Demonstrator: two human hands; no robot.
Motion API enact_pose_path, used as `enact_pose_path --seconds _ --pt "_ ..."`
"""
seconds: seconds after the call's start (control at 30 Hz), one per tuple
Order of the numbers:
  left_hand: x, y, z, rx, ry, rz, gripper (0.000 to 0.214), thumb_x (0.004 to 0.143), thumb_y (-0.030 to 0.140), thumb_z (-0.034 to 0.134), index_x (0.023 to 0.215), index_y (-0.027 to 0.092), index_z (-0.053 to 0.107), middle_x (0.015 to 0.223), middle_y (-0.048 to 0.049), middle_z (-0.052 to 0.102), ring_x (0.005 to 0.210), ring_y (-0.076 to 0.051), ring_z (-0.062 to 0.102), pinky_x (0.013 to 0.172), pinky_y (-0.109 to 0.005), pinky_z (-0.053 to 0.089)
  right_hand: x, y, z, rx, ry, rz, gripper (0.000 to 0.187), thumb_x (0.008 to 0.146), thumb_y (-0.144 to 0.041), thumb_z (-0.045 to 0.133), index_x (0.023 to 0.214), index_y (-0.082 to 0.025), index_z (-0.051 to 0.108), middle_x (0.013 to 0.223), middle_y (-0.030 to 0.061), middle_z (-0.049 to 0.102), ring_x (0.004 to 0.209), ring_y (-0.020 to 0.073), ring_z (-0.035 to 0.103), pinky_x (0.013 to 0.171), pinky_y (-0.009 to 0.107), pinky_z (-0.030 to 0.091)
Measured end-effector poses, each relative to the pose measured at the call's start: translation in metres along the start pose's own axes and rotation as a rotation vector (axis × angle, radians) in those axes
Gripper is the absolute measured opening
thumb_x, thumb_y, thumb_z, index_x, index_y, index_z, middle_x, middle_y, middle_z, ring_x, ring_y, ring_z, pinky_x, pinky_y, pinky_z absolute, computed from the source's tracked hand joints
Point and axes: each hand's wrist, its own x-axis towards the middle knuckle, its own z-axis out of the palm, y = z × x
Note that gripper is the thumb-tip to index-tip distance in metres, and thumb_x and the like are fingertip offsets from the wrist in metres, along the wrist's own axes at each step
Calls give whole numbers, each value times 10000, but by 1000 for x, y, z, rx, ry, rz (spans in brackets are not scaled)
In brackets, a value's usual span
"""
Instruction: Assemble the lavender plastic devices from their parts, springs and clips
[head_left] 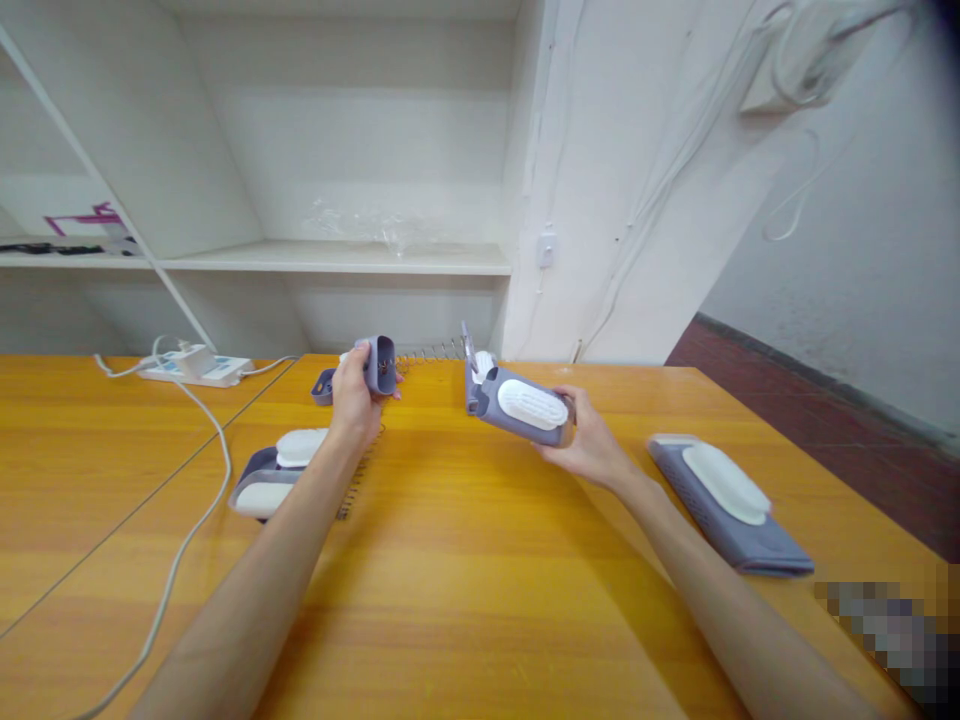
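Right grip [589, 440] holds grey case [525, 406], long axis pointing leftward.

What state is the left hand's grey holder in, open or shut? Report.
Open: the grey holder in the left hand shows a hollow, uncovered end.

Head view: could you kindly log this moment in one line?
left hand: holds hollow piece | right hand: holds grey-white piece | table: power strip, left

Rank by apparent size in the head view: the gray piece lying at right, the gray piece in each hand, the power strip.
1. Gray piece lying at right (nearness may exaggerate it)
2. Right-hand gray piece
3. Power strip
4. Left-hand gray piece, partly covered by the left hand
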Motion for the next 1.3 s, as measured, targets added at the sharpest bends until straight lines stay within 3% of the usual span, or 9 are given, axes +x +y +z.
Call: enact_pose_path --seconds 0.67,0.9,1.03,1.13,1.3 --pt "0 -10 0 114 -1 40 306 736 432 612 835 157 522 588 43 555 433 -104 577 359 -169 444 -1 -11 1 28 10 -40 705 606 -216 688 1214 -223 331 1142 90 543 1050 270 554 924 424 442" --pt "-5 -11 6 274 -36 69 361 764 460 605 982 178 548 696 18 548 476 -101 577 334 -168 454 0 -4 3 -51 38 -47 694 599 -221 671 1216 -218 353 1125 86 543 1012 264 565 886 405 456" --pt "-12 -11 14 359 -118 48 445 753 477 622 1083 200 514 788 -5 543 533 -117 589 332 -196 482 0 -1 3 -118 44 -49 657 595 -202 654 1194 -225 386 1100 82 549 974 268 574 837 399 474" --pt "-16 -11 18 333 -130 51 449 755 488 620 1087 217 490 812 -4 535 564 -113 592 352 -190 493 -1 0 4 -135 31 -25 662 596 -193 658 1198 -217 382 1097 81 551 962 265 579 829 400 478" --pt "-16 -11 21 163 -38 55 361 768 476 616 989 234 465 825 12 532 620 -104 608 441 -191 529 -1 -4 7 -105 20 3 668 615 -235 683 1206 -211 373 1113 82 556 976 260 582 856 408 472"
